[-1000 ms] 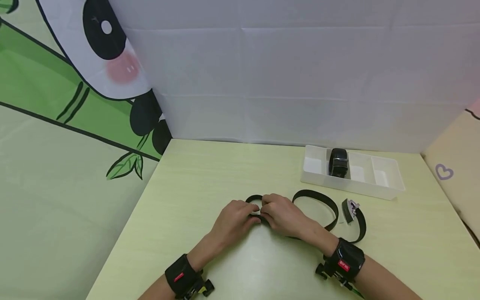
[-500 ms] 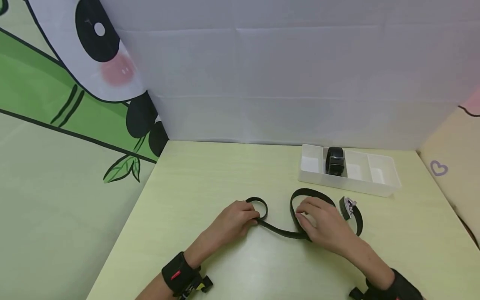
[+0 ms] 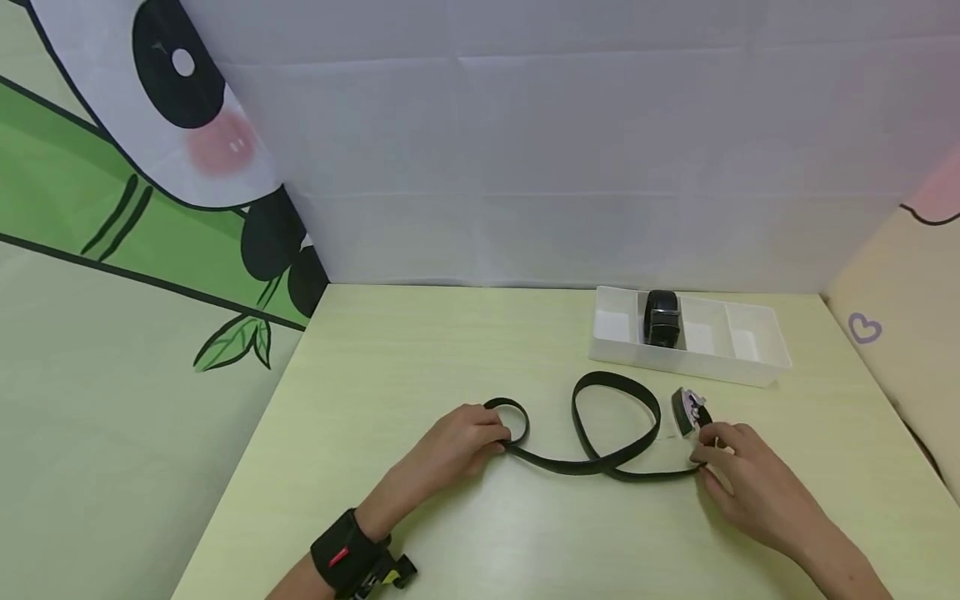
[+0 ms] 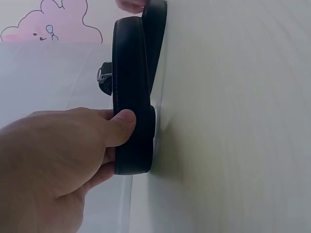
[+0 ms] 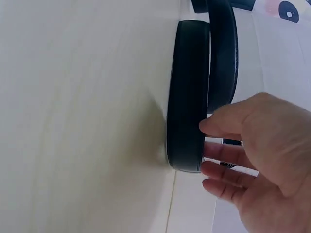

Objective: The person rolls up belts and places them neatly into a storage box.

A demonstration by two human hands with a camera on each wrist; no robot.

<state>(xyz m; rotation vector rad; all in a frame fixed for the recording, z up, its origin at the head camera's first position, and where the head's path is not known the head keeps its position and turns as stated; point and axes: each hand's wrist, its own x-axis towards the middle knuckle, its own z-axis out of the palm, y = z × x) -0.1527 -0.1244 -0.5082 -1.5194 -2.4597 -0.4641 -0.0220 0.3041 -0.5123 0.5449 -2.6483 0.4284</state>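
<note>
A long black belt [image 3: 633, 454] stands on its edge across the table, with one wide loop in its middle. My left hand [image 3: 467, 437] pinches its coiled left end; in the left wrist view the thumb [image 4: 124, 124] presses the strap [image 4: 131, 68] from outside, the other fingertips mostly behind it. Over at the belt's right bend, my right hand [image 3: 757, 487] lightly holds the strap's edge between thumb and fingers. Just beyond those fingers lies the silver buckle [image 3: 690, 408]. In the right wrist view my right hand [image 5: 272, 145] is beside the strap [image 5: 187, 97], with several fingertips partly behind it.
Behind the belt, a white divided tray [image 3: 731, 367] stands near the back wall. Another coiled black belt [image 3: 662, 318] with a buckle sits in one of its compartments. A printed cloth [image 3: 187, 158] hangs along the left side, and a plain pale one [image 3: 525, 150] behind.
My right hand has left the coiled end beside my left hand and moved right, past the wide loop, to the strap near the buckle. My left hand keeps hold of the coil.
</note>
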